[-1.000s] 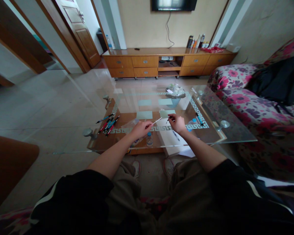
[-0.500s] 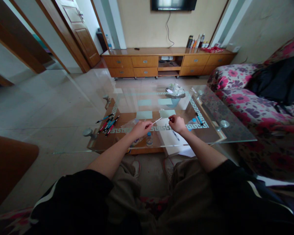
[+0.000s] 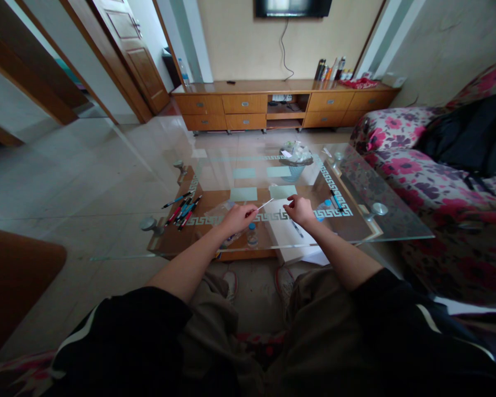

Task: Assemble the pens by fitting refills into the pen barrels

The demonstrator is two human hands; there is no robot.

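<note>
My left hand [image 3: 240, 217] is closed in a pinch on a thin whitish stick that looks like a pen refill [image 3: 265, 204], which points up and to the right above the glass table [image 3: 227, 165]. Just right of its free tip is my right hand [image 3: 300, 210], its fingers curled together; what they hold, if anything, is too small to make out. A loose pile of black, red and blue pens [image 3: 184, 210] lies on the glass to the left. More pens [image 3: 337, 200] rest near the right side of the table.
Under the glass I see a small plastic bottle [image 3: 252, 235], a white box [image 3: 283, 237] and a pen [image 3: 297, 229]. Behind the table stands a waste basket [image 3: 291, 172]. A flowered sofa [image 3: 400, 160] is at the right, a wooden TV cabinet [image 3: 243, 103] at the back.
My right hand's fingers have shifted slightly, and the small dark spot at their tips shows less clearly. The left hand and the refill stay nearly in place.
</note>
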